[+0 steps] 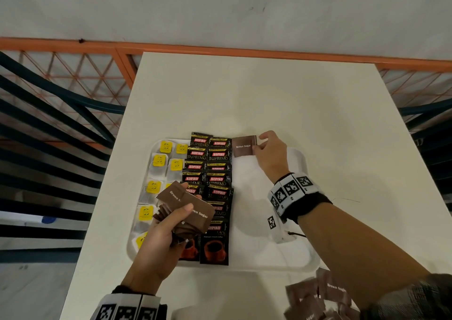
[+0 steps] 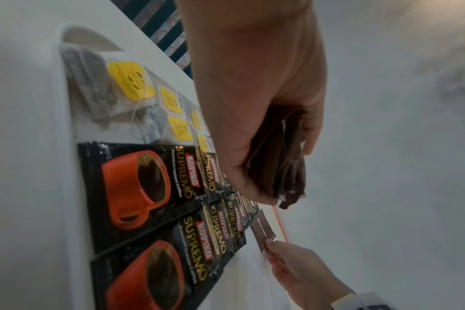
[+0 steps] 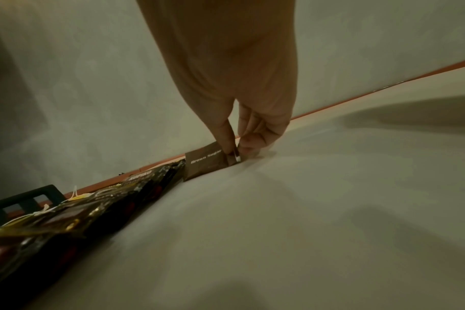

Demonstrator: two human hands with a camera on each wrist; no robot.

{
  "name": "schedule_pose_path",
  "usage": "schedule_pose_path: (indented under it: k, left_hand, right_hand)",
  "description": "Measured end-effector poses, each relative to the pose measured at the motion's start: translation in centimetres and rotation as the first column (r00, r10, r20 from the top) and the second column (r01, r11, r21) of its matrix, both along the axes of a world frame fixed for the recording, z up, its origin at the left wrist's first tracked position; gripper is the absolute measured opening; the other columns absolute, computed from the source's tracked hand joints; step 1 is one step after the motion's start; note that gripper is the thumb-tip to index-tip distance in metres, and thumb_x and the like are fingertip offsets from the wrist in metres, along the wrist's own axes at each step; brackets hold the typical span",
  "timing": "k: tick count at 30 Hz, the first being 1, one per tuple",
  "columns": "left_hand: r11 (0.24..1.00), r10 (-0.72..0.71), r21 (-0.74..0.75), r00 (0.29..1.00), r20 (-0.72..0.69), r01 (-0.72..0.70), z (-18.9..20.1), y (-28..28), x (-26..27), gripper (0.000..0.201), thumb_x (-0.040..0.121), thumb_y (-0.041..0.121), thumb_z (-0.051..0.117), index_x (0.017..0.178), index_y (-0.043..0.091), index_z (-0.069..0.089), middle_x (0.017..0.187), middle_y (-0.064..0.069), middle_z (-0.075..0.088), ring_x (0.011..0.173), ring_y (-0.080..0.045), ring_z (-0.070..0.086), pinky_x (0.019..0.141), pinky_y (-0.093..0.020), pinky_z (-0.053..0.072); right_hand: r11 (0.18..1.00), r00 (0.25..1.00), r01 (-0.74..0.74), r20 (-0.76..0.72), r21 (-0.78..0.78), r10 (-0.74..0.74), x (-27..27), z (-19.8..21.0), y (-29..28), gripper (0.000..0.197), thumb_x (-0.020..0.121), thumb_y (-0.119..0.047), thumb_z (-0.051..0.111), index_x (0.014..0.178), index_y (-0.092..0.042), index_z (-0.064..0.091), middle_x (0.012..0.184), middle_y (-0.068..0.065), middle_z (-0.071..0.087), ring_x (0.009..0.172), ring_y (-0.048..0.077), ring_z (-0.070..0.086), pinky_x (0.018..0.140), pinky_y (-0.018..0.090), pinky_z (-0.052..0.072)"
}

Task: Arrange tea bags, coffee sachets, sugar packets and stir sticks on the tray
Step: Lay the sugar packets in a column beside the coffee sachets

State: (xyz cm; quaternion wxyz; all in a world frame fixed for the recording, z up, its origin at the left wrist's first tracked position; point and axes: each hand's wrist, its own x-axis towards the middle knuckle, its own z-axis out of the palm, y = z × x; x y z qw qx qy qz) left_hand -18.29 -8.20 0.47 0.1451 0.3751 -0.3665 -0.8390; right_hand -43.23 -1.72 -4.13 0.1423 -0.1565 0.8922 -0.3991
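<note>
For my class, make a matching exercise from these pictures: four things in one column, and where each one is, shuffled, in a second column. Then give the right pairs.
Column 1
1. tea bags
2. coffee sachets
3. single brown sugar packet
4. stack of brown sugar packets

Column 2
A. held in the left hand
B. two overlapping columns down the middle of the tray
C. pinched by the right hand at the tray's far edge
D. along the tray's left side, yellow tags showing

Pairs: 1-D, 2-B, 3-C, 4-A
</note>
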Motion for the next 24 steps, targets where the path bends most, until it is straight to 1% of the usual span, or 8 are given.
schedule_pose_path:
  k: [3, 6, 10, 12, 17, 19, 21, 24]
  left_hand:
    - [1.0, 0.0, 0.016, 1.0, -0.002, 0.0, 0.0, 0.1, -0.3, 0.035, 0.078, 0.008, 0.053, 0.104, 0.03, 0.063, 0.086, 0.002, 0.074, 0.076, -0.01, 0.071, 0.058, -0.02, 0.055]
    - [1.0, 0.005, 0.03, 1.0, 0.005, -0.005, 0.0, 0.2, -0.5, 0.032, 0.069, 0.013, 0.058, 0.096, 0.027, 0.066, 0.085, 0.001, 0.074, 0.077, -0.012, 0.07, 0.064, -0.023, 0.054]
    - [0.999, 0.012, 0.032, 1.0, -0.006, -0.012, 0.0, 0.2, -0.4, 0.034, 0.067, 0.014, 0.059, 0.097, 0.027, 0.067, 0.087, 0.0, 0.074, 0.077, -0.012, 0.07, 0.059, -0.021, 0.055]
    - [0.999, 0.015, 0.034, 1.0, -0.003, -0.015, -0.2, 0.1, -0.3, 0.034, 0.067, 0.014, 0.059, 0.098, 0.027, 0.066, 0.087, 0.0, 0.073, 0.081, -0.015, 0.069, 0.063, -0.023, 0.054]
    - [0.998, 0.027, 0.058, 0.999, -0.032, -0.025, 0.1, 0.1, -0.6, 0.029, 0.071, 0.015, 0.056, 0.097, 0.026, 0.066, 0.088, -0.001, 0.074, 0.081, -0.015, 0.07, 0.064, -0.024, 0.056]
    - [0.996, 0.032, 0.08, 0.998, -0.05, -0.028, 0.0, 0.1, -0.8, 0.024, 0.077, 0.013, 0.054, 0.095, 0.024, 0.066, 0.087, -0.002, 0.074, 0.078, -0.014, 0.071, 0.064, -0.024, 0.056]
    - [0.994, 0.044, 0.1, 0.998, -0.05, -0.039, 0.1, 0.2, -1.1, 0.023, 0.081, 0.01, 0.053, 0.095, 0.023, 0.066, 0.086, -0.002, 0.074, 0.076, -0.013, 0.071, 0.063, -0.023, 0.056]
    - [0.995, 0.048, 0.095, 0.997, -0.057, -0.043, 0.0, 0.2, -1.3, 0.029, 0.074, 0.013, 0.057, 0.1, 0.024, 0.067, 0.089, -0.003, 0.074, 0.077, -0.012, 0.071, 0.061, -0.022, 0.056]
  right_hand:
    - [1.0, 1.0, -0.012, 0.012, -0.002, 0.012, 0.3, 0.0, 0.2, 0.029, 0.085, -0.007, 0.059, 0.113, -0.002, 0.051, 0.082, 0.012, 0.06, 0.076, 0.019, 0.054, 0.074, 0.031, 0.047]
    - [1.0, 0.999, -0.003, 0.032, 0.001, 0.003, 0.6, -0.2, 0.4, 0.031, 0.084, -0.006, 0.061, 0.113, -0.002, 0.05, 0.084, 0.012, 0.062, 0.078, 0.019, 0.055, 0.078, 0.031, 0.047]
    - [1.0, 0.999, 0.015, 0.047, -0.003, -0.015, 0.7, -0.4, 0.3, 0.032, 0.083, -0.005, 0.061, 0.112, -0.001, 0.048, 0.087, 0.015, 0.063, 0.08, 0.021, 0.056, 0.076, 0.031, 0.047]
    - [1.0, 0.998, 0.018, 0.06, 0.004, -0.018, 0.7, -0.3, 0.2, 0.034, 0.083, -0.005, 0.06, 0.114, -0.001, 0.047, 0.087, 0.015, 0.063, 0.082, 0.022, 0.057, 0.073, 0.028, 0.045]
    - [1.0, 1.0, -0.008, -0.009, 0.019, 0.008, 1.5, 0.7, 0.1, 0.037, 0.084, -0.013, 0.061, 0.116, -0.005, 0.045, 0.105, 0.015, 0.059, 0.086, 0.019, 0.053, 0.071, 0.021, 0.036]
    - [0.997, 0.997, -0.074, 0.012, -0.022, 0.074, 2.9, 2.0, 0.0, 0.027, 0.086, -0.017, 0.061, 0.109, -0.008, 0.052, 0.098, 0.006, 0.062, 0.078, 0.012, 0.052, 0.065, 0.015, 0.037]
    - [0.972, 0.965, -0.219, 0.126, -0.09, 0.229, 4.8, 3.7, 0.2, 0.017, 0.088, -0.026, 0.06, 0.099, -0.014, 0.057, 0.086, -0.006, 0.061, 0.071, 0.004, 0.053, 0.062, 0.01, 0.038]
    - [0.865, 0.782, -0.467, 0.37, -0.186, 0.502, 7.6, 5.8, 1.1, 0.02, 0.086, -0.039, 0.059, 0.093, -0.019, 0.059, 0.083, -0.002, 0.062, 0.064, 0.006, 0.056, 0.057, 0.013, 0.04]
